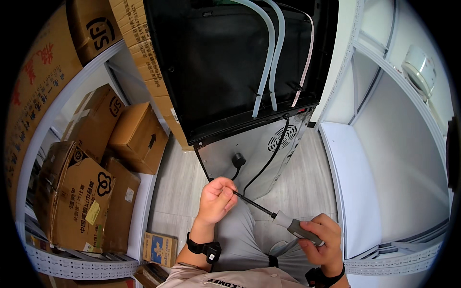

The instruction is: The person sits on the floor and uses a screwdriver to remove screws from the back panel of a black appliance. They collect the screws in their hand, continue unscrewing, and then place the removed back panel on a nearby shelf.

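Note:
My right hand [322, 239] is closed round the grey and white handle of a screwdriver [258, 205], whose dark shaft points up and to the left. At the shaft's tip, my left hand [218, 198] is closed in a pinch; whether a small part sits between those fingertips is too small to tell. Just beyond my hands stands a black and metal appliance [221, 153]. Its lower back panel carries a round vent grille [282, 138], a black plug [238, 160] and a black power cord [273, 156]. Two pale hoses [272, 57] run down its black upper back.
On the left, a white metal shelf [81, 272] holds several cardboard boxes [79, 197]. A small printed box [161, 249] lies on the floor beside it. Another white shelf [353, 187] stands on the right, with a roll of tape [418, 72] higher up.

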Motion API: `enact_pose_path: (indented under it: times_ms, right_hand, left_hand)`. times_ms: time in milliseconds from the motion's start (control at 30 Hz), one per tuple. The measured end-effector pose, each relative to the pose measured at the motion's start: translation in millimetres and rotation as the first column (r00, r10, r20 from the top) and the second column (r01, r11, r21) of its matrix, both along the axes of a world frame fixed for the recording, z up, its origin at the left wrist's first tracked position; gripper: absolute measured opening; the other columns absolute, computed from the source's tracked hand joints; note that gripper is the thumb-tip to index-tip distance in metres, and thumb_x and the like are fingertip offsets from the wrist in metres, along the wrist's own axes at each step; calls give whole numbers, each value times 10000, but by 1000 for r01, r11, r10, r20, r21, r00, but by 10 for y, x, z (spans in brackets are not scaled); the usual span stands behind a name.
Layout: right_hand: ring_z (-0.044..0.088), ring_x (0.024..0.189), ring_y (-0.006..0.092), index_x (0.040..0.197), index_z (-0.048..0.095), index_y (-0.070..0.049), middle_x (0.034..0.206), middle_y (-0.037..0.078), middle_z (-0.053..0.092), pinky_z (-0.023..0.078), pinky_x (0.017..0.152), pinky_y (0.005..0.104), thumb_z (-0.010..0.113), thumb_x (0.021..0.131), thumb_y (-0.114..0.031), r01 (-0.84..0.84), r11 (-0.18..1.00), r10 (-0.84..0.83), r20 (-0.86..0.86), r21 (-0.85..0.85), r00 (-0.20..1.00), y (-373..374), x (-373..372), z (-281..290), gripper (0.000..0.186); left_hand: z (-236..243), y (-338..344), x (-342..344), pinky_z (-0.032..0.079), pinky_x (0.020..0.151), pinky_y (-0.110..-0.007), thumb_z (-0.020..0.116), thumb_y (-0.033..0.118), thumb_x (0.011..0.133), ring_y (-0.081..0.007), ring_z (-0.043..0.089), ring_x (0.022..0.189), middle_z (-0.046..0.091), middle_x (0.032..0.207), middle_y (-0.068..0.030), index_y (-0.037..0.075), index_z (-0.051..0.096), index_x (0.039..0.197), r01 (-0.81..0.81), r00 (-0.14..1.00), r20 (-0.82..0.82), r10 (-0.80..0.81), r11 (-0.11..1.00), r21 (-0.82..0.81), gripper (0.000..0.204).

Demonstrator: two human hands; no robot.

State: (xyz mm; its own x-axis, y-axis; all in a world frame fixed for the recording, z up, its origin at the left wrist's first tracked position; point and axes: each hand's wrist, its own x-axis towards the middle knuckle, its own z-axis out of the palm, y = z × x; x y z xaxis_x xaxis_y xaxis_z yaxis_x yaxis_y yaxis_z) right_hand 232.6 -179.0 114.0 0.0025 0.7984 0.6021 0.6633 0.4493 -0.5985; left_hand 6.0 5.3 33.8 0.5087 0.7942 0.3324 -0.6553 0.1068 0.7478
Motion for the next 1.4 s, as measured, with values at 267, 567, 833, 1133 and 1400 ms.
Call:
enact_pose_path:
  times_ms: [267,567,833,1133,1400]
  right_hand:
    - [515,573,194,1029,707,-55,726,65,537,387,494,295,791,668,-151,-15,1000,15,-1,-16,1000,-58,36,12,383]
    - [506,572,204,1069,703,-125,740,61,529,381,493,313,800,682,-186,-33,996,40,81,-88,996,-49,92,150,404]
    - [483,536,182,1108,653,-171,757,34,524,370,482,299,797,700,-278,-31,999,34,179,-21,983,160,-381,138,445]
    - [388,545,151,1073,649,-184,741,1,413,296,498,296,818,641,-255,-25,939,-140,445,344,885,343,-725,171,470]
    - [362,488,120,1034,698,-150,674,-28,390,254,472,280,749,681,-234,7,916,-196,431,402,881,454,-887,372,366]
  left_hand:
    - [29,-3,24,305,459,-200,577,153,972,-54,393,508,502,661,-1,20,551,972,21,995,-102,-22,1000,-13,135]
    - [55,-19,19,270,452,-195,541,178,993,-46,336,504,485,670,-1,40,542,967,95,995,-5,-96,991,-99,141]
    - [521,-98,192,281,396,-166,416,277,1044,-22,343,510,424,681,45,92,530,988,-91,953,234,194,916,-390,224]
    - [804,-11,187,300,399,-168,438,276,1038,-34,359,516,437,682,41,57,589,1023,214,790,595,145,845,-490,266]
    - [787,47,192,290,403,-168,455,250,1033,-32,363,522,446,693,36,34,598,1036,204,774,604,189,829,-521,258]
